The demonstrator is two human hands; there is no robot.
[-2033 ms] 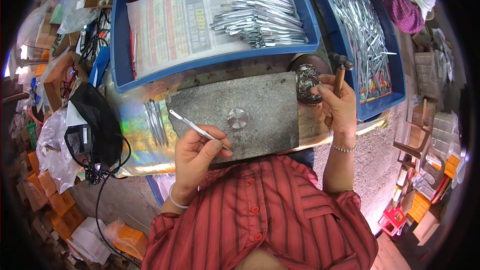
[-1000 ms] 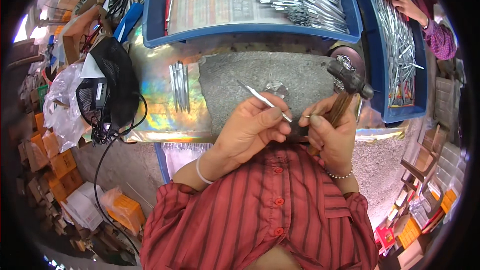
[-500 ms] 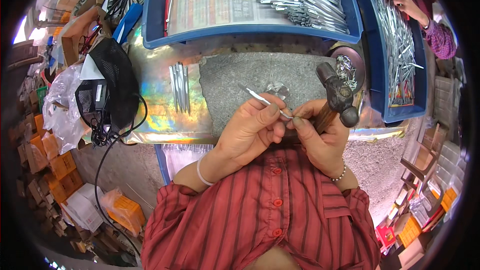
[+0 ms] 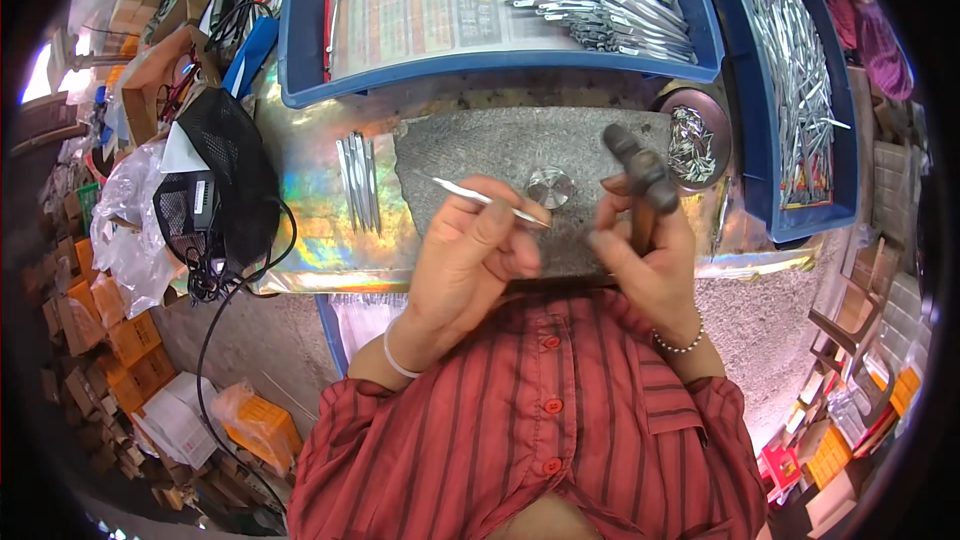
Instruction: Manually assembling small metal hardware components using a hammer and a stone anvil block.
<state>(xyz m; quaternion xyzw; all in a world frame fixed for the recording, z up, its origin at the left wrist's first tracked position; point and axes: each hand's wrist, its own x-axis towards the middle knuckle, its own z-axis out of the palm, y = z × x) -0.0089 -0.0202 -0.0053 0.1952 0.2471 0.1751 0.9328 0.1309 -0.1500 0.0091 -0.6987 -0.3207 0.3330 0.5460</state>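
Observation:
My left hand point(image 4: 465, 265) is closed on a slim silver metal piece point(image 4: 457, 190), pinched between thumb and fingers. One thin end points to the upper left, the other to the right. My right hand point(image 4: 660, 265) grips a ball-peen hammer point(image 4: 642, 175) by its wooden handle, close under the dark head; finger and thumb tips stick out to the left. Both hands are over the near part of a grey slab point(image 4: 450, 145). On the slab, between and beyond them, lies a round shiny metal disc point(image 4: 550, 188).
Several slim metal pieces point(image 4: 360, 180) lie side by side left of the slab. A round dish point(image 4: 724, 145) holds small metal pins. Blue trays point(image 4: 400, 82) with metal pieces stand behind and to the right. A black mesh bag point(image 4: 235, 170) with cables lies left. A co-worker's purple sleeve point(image 4: 885, 55) shows.
My hands have come apart, the left drawing left with the metal piece. The hammer head has shifted left, uncovering more of the dish. The co-worker's hand has left the right tray.

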